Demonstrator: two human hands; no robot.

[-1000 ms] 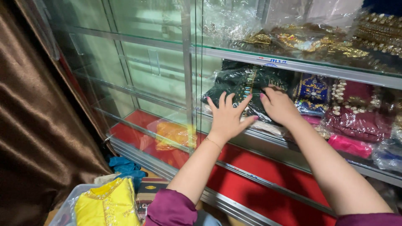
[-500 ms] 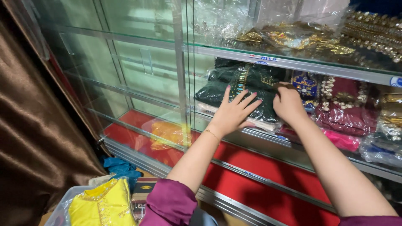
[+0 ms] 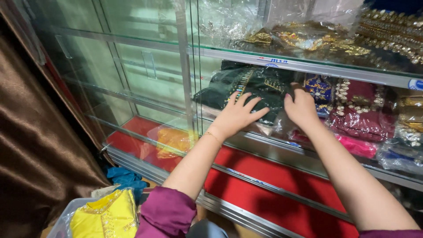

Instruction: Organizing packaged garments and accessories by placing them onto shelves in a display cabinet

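Hands press on a dark green bag (image 3: 253,88) of clothes. The bag sits on the middle glass shelf (image 3: 308,154). The left hand (image 3: 238,115) lies flat on it with fingers spread. The right hand (image 3: 302,108) rests on the bag's right end, fingers bent over it. A blue bag (image 3: 320,88) and a red bag (image 3: 361,112) sit just beside it. A yellow dress (image 3: 108,216) lies in a box below.

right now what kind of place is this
Probably a clothing shop's display area: a glass-shelved display cabinet stacked with folded embroidered garments in clear plastic bags, such as the dark green gold-trimmed packet under both hands, and a maroon beaded one beside it.
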